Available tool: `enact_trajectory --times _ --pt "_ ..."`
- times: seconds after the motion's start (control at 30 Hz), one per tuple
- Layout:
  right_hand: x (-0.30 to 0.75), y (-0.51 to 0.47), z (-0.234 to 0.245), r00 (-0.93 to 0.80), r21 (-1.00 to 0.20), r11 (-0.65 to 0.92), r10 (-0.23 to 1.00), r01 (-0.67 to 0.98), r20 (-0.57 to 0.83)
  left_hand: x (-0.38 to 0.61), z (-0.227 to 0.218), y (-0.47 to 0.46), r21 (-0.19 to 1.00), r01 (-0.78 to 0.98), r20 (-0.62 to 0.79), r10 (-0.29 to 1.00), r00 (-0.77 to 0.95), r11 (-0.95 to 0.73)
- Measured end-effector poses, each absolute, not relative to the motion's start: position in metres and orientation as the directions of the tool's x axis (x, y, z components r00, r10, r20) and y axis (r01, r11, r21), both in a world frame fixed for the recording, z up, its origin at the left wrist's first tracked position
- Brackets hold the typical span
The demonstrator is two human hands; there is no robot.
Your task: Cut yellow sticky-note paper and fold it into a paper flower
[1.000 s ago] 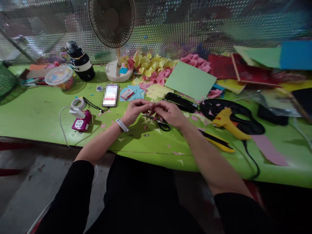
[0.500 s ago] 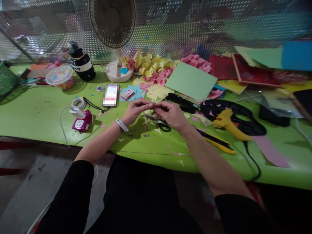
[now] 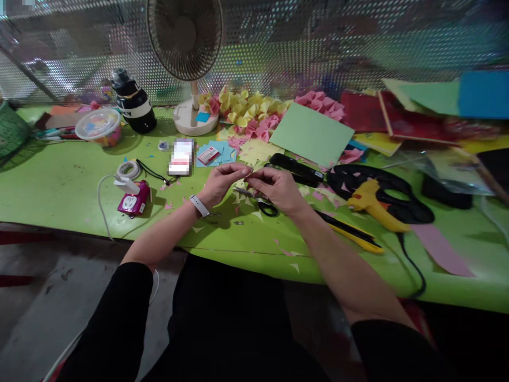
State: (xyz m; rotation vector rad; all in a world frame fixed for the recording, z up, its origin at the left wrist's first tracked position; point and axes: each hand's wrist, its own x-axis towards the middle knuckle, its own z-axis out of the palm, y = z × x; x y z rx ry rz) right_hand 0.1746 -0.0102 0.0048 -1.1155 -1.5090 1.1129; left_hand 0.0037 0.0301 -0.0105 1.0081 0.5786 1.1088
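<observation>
At the left edge, a green basket (image 3: 14,130) was cut off by the frame. Next came a lidded tub (image 3: 97,126), then a black bottle (image 3: 135,103) whose white band carried dark letters; the curve hid part of the word, and only a final Y seemed readable. The phone (image 3: 181,157) showed a screen blurred past reading. The top of the fan (image 3: 185,37) was out of frame. A red and white box (image 3: 209,155) bore print too small to make out.

The left hand (image 3: 218,183) pinched a small piece (image 3: 248,175) between thumb and fingers, above the table (image 3: 222,236). Fingertips covered most of the piece, so its direction and long axis could not be told. Below it lay the scissors (image 3: 260,205), blades to the left, long axis sloping slightly down toward the handles at the right. The right hand (image 3: 278,187) pinched the piece's other side, its lower fingers curled and partly hidden.

Farther right were a stapler (image 3: 298,168), a yellow tool (image 3: 356,233) partly behind the right forearm, and a glue gun (image 3: 368,199). A blue sheet (image 3: 484,94) ran off the right edge.
</observation>
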Motion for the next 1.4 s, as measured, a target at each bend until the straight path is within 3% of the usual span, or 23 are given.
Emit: enact_trajectory --times 0.3,0.57,0.8,1.1,1.23,1.4 --pt "0.187 -0.007 0.009 -0.333 -0.977 0.111 0.942 0.181 0.045 -0.012 0.0 0.047 0.862 -0.507 0.116 0.972 0.204 0.004" --pt "0.206 -0.003 0.021 -0.136 -0.985 0.168 0.977 0.03 0.163 -0.015 -0.001 0.049 0.948 -0.302 0.024 0.919 0.393 0.104" --pt "0.189 -0.007 0.011 -0.308 -1.0 -0.029 0.951 0.011 -0.031 -0.012 -0.001 0.045 0.973 -0.229 0.123 0.903 0.411 -0.028" --pt "0.176 -0.017 0.014 -0.36 -0.992 -0.084 0.932 -0.099 -0.043 -0.008 -0.001 0.042 0.97 -0.239 0.142 0.891 0.43 -0.039" --pt "0.175 -0.013 0.008 -0.175 -0.988 -0.028 0.984 -0.151 -0.001 -0.006 -0.005 0.041 0.949 -0.311 0.079 0.914 0.399 0.054" --pt "0.176 -0.001 -0.003 0.148 -0.984 0.088 0.987 -0.158 0.064 -0.002 -0.008 0.034 0.962 -0.243 0.005 0.876 0.483 0.128"
